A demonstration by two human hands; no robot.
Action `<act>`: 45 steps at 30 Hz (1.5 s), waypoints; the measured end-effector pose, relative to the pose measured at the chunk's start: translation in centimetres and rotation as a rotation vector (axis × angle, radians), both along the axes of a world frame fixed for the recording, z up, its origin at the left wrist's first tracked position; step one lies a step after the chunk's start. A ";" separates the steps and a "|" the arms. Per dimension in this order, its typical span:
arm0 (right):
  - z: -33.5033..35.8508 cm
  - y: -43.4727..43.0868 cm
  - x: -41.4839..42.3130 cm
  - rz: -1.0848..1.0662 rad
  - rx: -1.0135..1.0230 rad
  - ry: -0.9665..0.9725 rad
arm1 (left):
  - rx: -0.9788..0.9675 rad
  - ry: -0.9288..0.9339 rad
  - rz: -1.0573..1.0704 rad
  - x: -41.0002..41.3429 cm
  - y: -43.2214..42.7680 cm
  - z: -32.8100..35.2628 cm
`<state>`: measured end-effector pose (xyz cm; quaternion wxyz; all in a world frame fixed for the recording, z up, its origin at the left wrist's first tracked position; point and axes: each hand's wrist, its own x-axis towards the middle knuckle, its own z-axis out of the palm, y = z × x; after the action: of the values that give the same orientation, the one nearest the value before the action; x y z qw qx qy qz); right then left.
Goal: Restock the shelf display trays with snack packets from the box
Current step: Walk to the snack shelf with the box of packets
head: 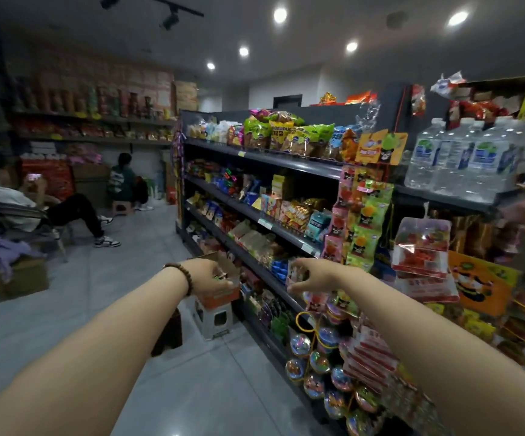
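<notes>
White glossy packet [295, 272] pinched in right hand [315, 275]

1. Grey tiled floor [129, 309] filled the lower left of my view, faintly glossy.
2. Round ceiling lights [280, 14] glowed across the upper right above me; a black track light [170, 20] hung at top centre.
3. Dark wall shelves [91, 116] ran along the wall at the left.
4. A pale wall [286, 81] with a dark doorway [287, 100] stood at centre back.
5. A small stool [122, 208] sat on the floor left of centre.

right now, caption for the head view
Left hand at the box, right hand holding a snack packet by the shelf
</notes>
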<state>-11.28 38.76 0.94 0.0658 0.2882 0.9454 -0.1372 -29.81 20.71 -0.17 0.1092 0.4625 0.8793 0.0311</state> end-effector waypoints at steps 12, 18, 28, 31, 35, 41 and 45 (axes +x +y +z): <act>-1.0 10.2 -26.9 0.011 -0.027 0.013 | 0.000 0.004 -0.030 -26.7 9.9 -1.5; -1.1 12.3 -41.3 -0.061 -0.067 -0.009 | -0.006 -0.008 -0.072 -42.2 11.9 -0.5; -3.6 17.8 -64.6 -0.097 -0.086 0.004 | 0.022 -0.049 -0.160 -64.6 17.9 -3.5; -5.4 19.8 -72.0 -0.086 -0.134 0.022 | -0.003 -0.054 -0.154 -72.4 19.8 -4.3; -7.3 21.9 -80.7 -0.102 -0.149 0.003 | -0.028 -0.054 -0.149 -82.3 22.2 -4.6; -7.5 25.4 -91.6 -0.173 -0.133 0.003 | -0.027 -0.078 -0.208 -95.2 27.9 -4.8; -8.6 27.9 -97.8 -0.288 -0.125 0.050 | -0.018 -0.082 -0.339 -102.8 32.3 -6.1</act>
<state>-109.08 66.66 -7.69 0.0397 0.4126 0.8853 -0.2108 -132.59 53.02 -6.30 0.1529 0.6016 0.7837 0.0231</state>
